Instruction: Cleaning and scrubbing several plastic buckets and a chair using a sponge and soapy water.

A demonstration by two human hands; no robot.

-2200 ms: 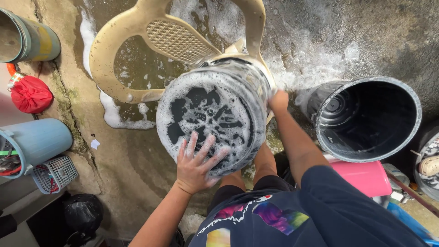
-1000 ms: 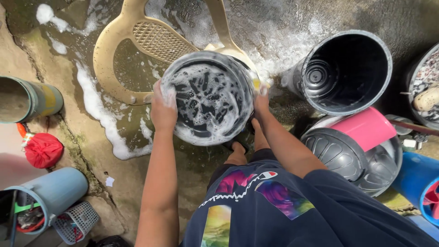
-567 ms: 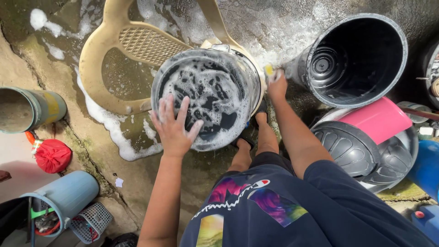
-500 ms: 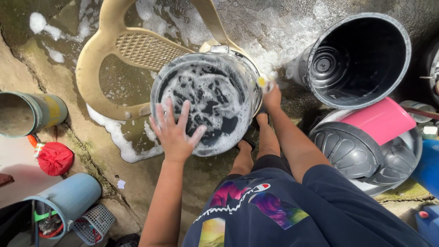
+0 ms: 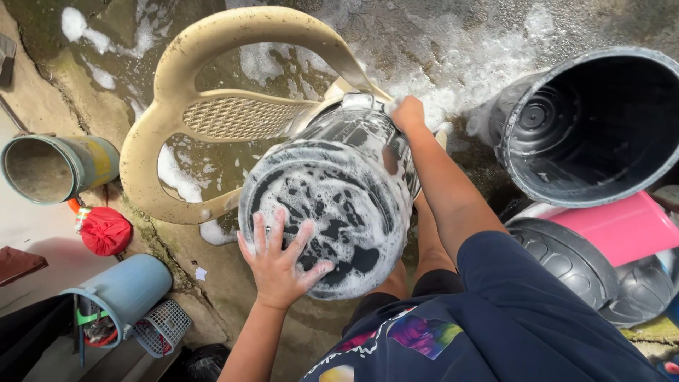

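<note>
The soapy black bin (image 5: 329, 205) lies tipped on its side, its foamy bottom facing up at the camera, and it leans on the tan plastic chair (image 5: 212, 106) just behind it. The left hand (image 5: 281, 263) is spread flat, fingers apart, on the near edge of the bin's bottom. It presses and grips nothing. The right hand (image 5: 408, 113) reaches to the far side of the bin. It looks closed around something there, but I cannot tell what.

Foam covers the bin, so it is slippery. I think the flat hand could slide off, and then the bin could roll away from the chair toward the other black bin (image 5: 594, 127) lying to the right of it. The wet ground (image 5: 453, 56) beyond the bin is foamy too, so bare feet could slip. The chair is light and could skid if the bin gets pushed hard against it.
</note>
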